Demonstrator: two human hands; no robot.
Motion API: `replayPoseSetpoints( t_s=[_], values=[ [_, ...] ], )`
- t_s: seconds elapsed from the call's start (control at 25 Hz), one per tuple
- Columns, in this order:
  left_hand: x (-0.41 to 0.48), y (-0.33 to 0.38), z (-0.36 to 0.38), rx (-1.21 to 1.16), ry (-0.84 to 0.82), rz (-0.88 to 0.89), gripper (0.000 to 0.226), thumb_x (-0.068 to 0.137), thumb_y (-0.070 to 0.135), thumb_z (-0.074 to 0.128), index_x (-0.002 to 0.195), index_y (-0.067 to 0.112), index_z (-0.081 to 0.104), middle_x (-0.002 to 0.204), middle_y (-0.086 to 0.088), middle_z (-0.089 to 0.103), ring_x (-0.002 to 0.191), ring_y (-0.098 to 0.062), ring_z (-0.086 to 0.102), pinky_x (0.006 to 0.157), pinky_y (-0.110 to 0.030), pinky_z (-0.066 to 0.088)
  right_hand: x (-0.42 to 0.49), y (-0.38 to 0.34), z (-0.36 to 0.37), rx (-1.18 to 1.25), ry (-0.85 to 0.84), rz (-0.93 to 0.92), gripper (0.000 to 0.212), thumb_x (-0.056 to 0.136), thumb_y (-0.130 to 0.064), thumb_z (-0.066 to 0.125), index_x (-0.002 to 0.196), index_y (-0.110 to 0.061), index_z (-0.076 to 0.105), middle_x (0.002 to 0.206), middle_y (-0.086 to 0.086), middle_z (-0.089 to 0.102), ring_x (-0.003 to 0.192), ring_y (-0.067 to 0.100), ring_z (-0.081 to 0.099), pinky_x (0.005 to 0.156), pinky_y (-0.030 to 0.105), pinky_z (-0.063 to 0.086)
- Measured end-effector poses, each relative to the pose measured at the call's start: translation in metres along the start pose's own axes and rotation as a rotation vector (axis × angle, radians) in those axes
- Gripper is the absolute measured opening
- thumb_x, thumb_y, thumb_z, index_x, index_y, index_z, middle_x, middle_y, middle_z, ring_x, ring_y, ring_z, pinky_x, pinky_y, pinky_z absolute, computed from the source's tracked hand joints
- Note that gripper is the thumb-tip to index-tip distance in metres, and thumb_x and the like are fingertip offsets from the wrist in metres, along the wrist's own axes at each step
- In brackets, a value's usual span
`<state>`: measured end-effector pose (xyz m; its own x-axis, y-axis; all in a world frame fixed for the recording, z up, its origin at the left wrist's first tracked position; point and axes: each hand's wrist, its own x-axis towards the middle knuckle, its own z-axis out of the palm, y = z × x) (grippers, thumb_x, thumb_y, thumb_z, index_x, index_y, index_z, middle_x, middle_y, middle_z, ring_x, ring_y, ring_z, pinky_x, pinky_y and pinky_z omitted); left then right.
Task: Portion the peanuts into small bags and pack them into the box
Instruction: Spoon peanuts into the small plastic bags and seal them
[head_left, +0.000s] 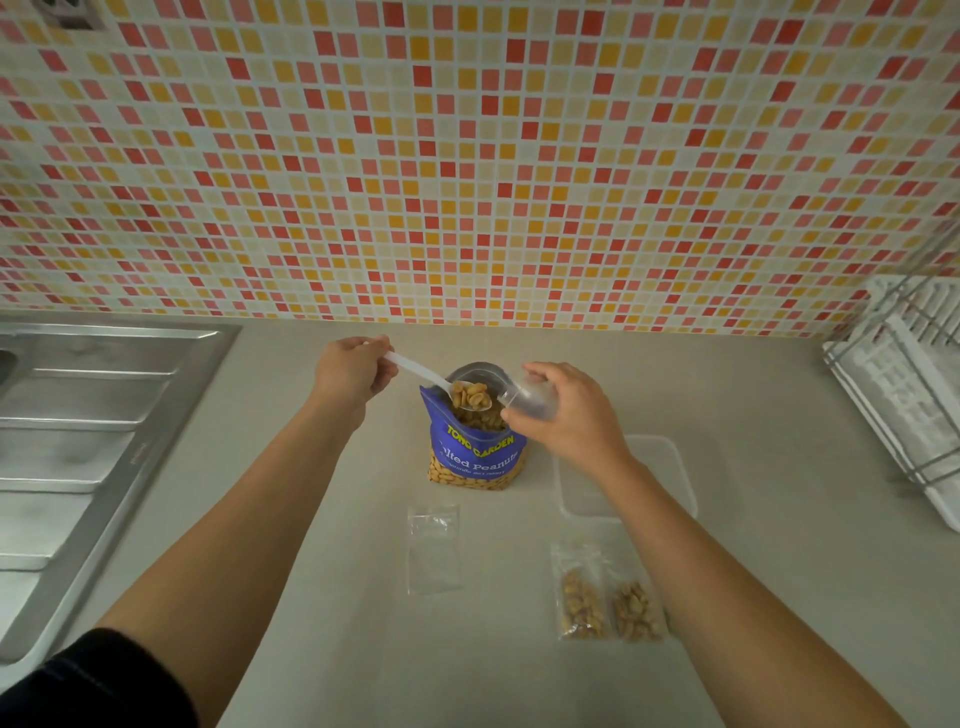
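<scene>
A blue peanut bag (475, 452) stands open in the middle of the counter. My left hand (353, 371) grips the handle of a white plastic spoon (426, 375) whose bowl, heaped with peanuts, hovers over the bag's mouth. My right hand (563, 410) holds a small clear bag (527, 400) with its opening turned toward the spoon. Two small bags filled with peanuts (608, 605) lie near my right forearm. An empty small bag (434, 548) lies flat in front of the peanut bag. A clear plastic box (654, 473) sits to the right, partly behind my right wrist.
A steel sink with drainboard (93, 441) takes up the left side. A white dish rack (904, 395) stands at the right edge. A tiled wall (467, 156) closes the back of the beige counter (322, 597).
</scene>
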<state>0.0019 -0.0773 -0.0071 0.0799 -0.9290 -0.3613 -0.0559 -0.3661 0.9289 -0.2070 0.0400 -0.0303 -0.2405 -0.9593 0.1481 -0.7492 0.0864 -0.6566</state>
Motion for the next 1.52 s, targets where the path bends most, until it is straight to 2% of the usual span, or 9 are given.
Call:
replayPoseSetpoints(
  t_s=[0.2,0.48,0.68,0.88,1.0,1.08,1.32,1.44,1.52],
  values=[
    [0.0,0.03,0.002,-0.024,-0.026,0.015,0.013,0.091,0.014,0.053,0.093,0.003,0.061,0.07,-0.007,0.054,0.061,-0.013,0.053,0.056,-0.018,0.047,0.003,-0.008,0.007,0.016,0.017,-0.007,0.06,0.066,-0.044,0.075,0.119,-0.024,0.056,0.113,-0.006,0.063,0.104,0.018,0.057,0.09,0.034,0.046],
    [-0.013,0.062,0.014,0.151,-0.123,0.187,0.017,0.09,0.016,0.055,0.089,0.002,0.064,0.068,-0.008,0.059,0.058,-0.013,0.056,0.049,-0.015,0.048,0.002,-0.02,0.017,0.221,0.087,0.044,0.057,0.067,-0.044,0.077,0.118,-0.028,0.057,0.11,-0.012,0.063,0.099,0.006,0.057,0.081,0.023,0.045],
    [-0.061,0.082,0.023,0.396,-0.241,0.579,0.018,0.089,0.021,0.059,0.084,0.007,0.069,0.069,-0.008,0.066,0.061,-0.015,0.063,0.062,-0.021,0.054,0.002,-0.035,0.021,0.429,0.154,0.101,0.046,0.07,-0.037,0.076,0.112,-0.028,0.059,0.106,-0.012,0.065,0.094,0.005,0.06,0.08,0.022,0.049],
    [-0.098,0.1,0.016,0.589,-0.093,0.984,0.022,0.091,0.026,0.055,0.086,0.009,0.068,0.069,-0.01,0.069,0.063,-0.02,0.066,0.066,-0.031,0.055,0.0,-0.043,0.024,0.573,0.199,0.104,0.045,0.075,-0.034,0.073,0.117,-0.025,0.059,0.107,-0.01,0.067,0.093,0.007,0.063,0.077,0.02,0.051],
    [-0.078,0.102,0.002,0.364,0.043,0.875,0.019,0.09,0.024,0.054,0.084,0.011,0.067,0.064,-0.005,0.065,0.06,-0.017,0.065,0.069,-0.037,0.057,-0.004,-0.031,0.021,0.69,0.207,0.167,0.046,0.075,-0.033,0.074,0.118,-0.025,0.058,0.107,-0.01,0.065,0.093,0.009,0.063,0.074,0.018,0.053],
    [-0.058,0.086,-0.004,0.307,-0.005,0.752,0.015,0.089,0.02,0.055,0.082,0.012,0.067,0.063,-0.003,0.063,0.06,-0.02,0.063,0.072,-0.04,0.057,-0.008,-0.019,0.016,0.753,0.191,0.194,0.043,0.076,-0.031,0.075,0.116,-0.026,0.059,0.105,-0.012,0.064,0.092,0.007,0.062,0.069,0.012,0.05],
    [-0.037,0.012,0.013,0.735,-0.396,0.817,0.015,0.089,0.023,0.058,0.09,0.015,0.071,0.074,-0.004,0.069,0.072,-0.022,0.063,0.069,-0.03,0.048,-0.02,0.004,0.015,0.779,0.165,0.227,0.027,0.077,-0.03,0.073,0.099,-0.037,0.06,0.103,-0.001,0.069,0.09,0.009,0.065,0.067,0.015,0.048],
    [-0.03,-0.005,0.024,0.758,-0.271,0.788,0.02,0.09,0.024,0.057,0.09,0.01,0.071,0.077,-0.013,0.072,0.075,-0.03,0.064,0.073,-0.036,0.05,-0.027,0.006,0.021,0.764,0.146,0.242,0.027,0.076,-0.029,0.074,0.098,-0.038,0.06,0.093,-0.009,0.069,0.084,0.006,0.064,0.066,0.022,0.049],
    [-0.026,-0.01,0.03,0.627,-0.143,0.551,0.023,0.089,0.022,0.056,0.081,0.005,0.07,0.067,-0.011,0.071,0.076,-0.031,0.066,0.078,-0.04,0.054,-0.029,0.006,0.025,0.751,0.141,0.262,0.028,0.075,-0.031,0.075,0.097,-0.039,0.06,0.091,-0.01,0.07,0.082,0.006,0.065,0.063,0.026,0.048]
  ],
)
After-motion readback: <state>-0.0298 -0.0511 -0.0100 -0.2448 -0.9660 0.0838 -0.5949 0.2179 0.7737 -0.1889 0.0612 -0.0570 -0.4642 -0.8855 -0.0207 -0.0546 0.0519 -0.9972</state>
